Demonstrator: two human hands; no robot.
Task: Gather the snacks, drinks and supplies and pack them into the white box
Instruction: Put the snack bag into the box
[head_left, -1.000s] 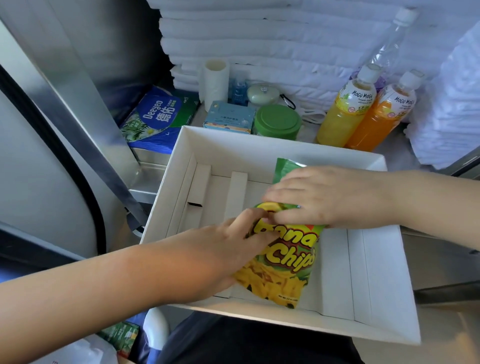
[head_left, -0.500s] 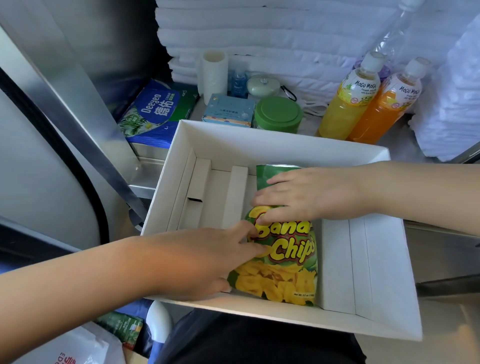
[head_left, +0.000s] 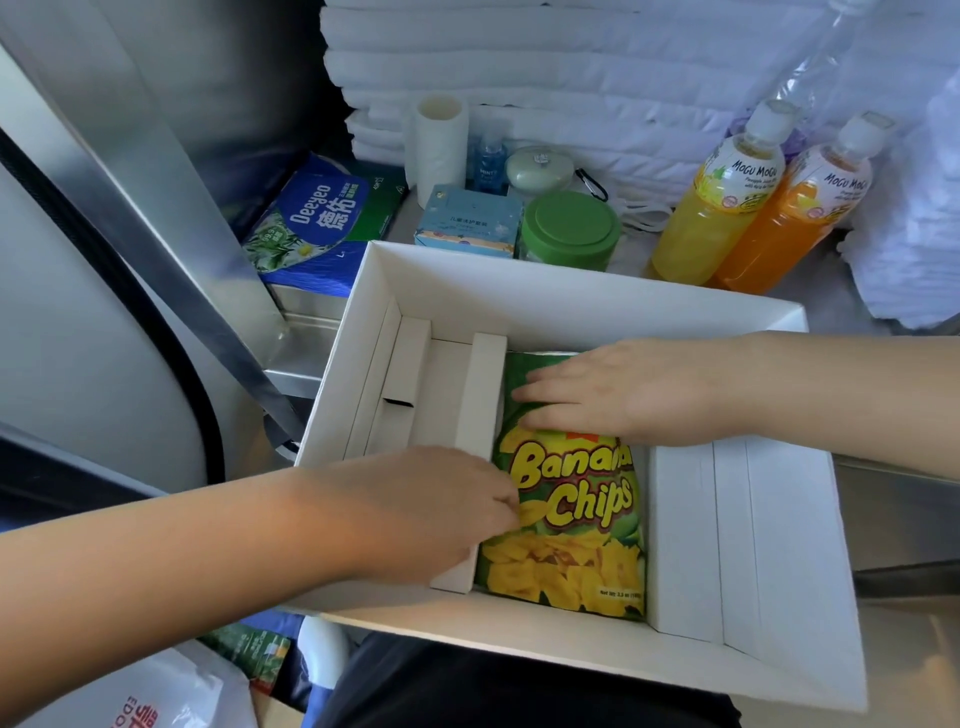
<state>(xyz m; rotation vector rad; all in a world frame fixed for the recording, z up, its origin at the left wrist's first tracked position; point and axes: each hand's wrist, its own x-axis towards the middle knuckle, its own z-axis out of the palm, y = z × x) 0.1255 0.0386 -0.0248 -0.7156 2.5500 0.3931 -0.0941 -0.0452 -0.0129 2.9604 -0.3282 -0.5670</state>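
a: hands first. the right hand (head_left: 623, 395) lies flat, fingers straight and together, pressing on the top of the chip bag (head_left: 571, 545). the left hand (head_left: 415, 509) has its fingers bent at the bag's left edge. pinching or only nudging, i cannot tell.

b: and where's the bag?

a: flat on the floor of the white box (head_left: 571, 291), label up, in the middle slot between the cardboard strip (head_left: 483, 395) and the raised insert (head_left: 680, 530).

b: how will it handle?

a: light and puffy, i'd judge. slick foil, air inside, brittle chips. lean hard and they'll crack, so a flat palm is the gentle way. to lift it, take a sealed end seam, not the belly.

b: what's waiting outside?

a: on the worktop behind the box, the yellow bottle (head_left: 711, 218) and the orange bottle (head_left: 779, 228) stand touching. they look full, so heavy and probably slippery; grip the body, keep them upright. the green-lidded jar (head_left: 569, 228) and the small blue carton (head_left: 467, 223) stand near the far wall. the tissue pack (head_left: 322, 218) on the left looks soft and squeezable.
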